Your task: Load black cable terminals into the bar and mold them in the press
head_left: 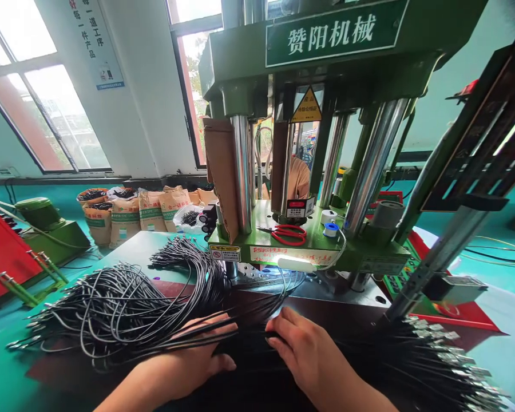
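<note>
Facing a tall green metal press, we have our left hand unclenched, its thumb standing well apart from the extended fingers, with a slim bunch of thin black cables lying across them. The bunch's long axis runs sideways, from a tangled heap of black, silver-tipped cables just left of that hand, toward our right hand. The left hand is nearer to the bunch and touches it; the right hand faces it across a narrow gap. On the right, thumb and forefinger come together at something dark, but we cannot tell whether they grip it. Further strands pass ahead of both hands and lead in under the press. Right of the right hand, a fanned pile of black cables with blocky silver metal ends lies on the counter. Well ahead of that hand, red-handled metal scissors rest on the press's base.
</note>
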Tool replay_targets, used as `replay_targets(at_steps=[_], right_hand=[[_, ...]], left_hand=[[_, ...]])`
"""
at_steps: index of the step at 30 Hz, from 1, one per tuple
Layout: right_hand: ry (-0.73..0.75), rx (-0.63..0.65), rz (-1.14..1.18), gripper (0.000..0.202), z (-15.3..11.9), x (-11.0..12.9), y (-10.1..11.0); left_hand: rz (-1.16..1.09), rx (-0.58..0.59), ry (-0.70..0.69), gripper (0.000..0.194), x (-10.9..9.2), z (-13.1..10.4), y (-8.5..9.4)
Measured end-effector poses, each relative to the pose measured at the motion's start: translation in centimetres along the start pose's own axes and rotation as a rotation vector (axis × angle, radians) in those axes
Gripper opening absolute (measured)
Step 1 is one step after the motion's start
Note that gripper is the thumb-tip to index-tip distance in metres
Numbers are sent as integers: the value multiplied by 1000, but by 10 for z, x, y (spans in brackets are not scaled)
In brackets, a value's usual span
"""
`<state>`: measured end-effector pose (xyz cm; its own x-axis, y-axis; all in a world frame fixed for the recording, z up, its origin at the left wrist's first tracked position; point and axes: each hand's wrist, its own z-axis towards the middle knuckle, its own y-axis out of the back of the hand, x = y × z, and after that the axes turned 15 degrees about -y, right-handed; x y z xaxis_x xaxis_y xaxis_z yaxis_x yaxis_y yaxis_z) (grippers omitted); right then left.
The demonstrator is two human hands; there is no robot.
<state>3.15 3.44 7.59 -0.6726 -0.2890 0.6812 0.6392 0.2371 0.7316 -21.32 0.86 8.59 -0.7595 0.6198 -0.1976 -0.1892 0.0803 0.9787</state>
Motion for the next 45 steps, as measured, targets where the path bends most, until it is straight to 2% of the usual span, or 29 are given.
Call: replay_targets(at_steps=[4, 7, 11, 17, 20, 26, 31, 35, 39, 45], right_hand=[[-50, 40, 12, 19, 5, 0, 2], [-58, 54, -59, 22, 9, -2, -1], [-51, 61, -108, 14, 14, -3, -5], [-98, 56, -73, 24, 17, -4, -9], [-108, 40, -86, 20, 19, -2, -7], [-67, -3, -123, 17, 20, 2, -6], [3, 62, -168, 16, 17, 1, -5], [-7, 85, -201, 19, 20, 0, -5], [-28, 61, -204, 13, 25, -1, -10], [-20, 56, -175, 15, 23, 3, -7]], left_hand=[[-30, -72, -69, 35, -2, 5, -9], [6, -80, -37, 39, 2, 4, -14], [84, -67, -21, 40, 5, 2, -15], [141, -56, -116, 36, 5, 0, -15], [143, -71, -131, 37, 6, -1, -16], [101, -48, -140, 40, 3, 5, -9], [81, -71, -189, 35, -1, 7, -3], [65, -24, -164, 30, -5, 10, 3], [54, -2, -206, 28, -9, 13, 10], [95, -18, -196, 29, -6, 12, 3]])
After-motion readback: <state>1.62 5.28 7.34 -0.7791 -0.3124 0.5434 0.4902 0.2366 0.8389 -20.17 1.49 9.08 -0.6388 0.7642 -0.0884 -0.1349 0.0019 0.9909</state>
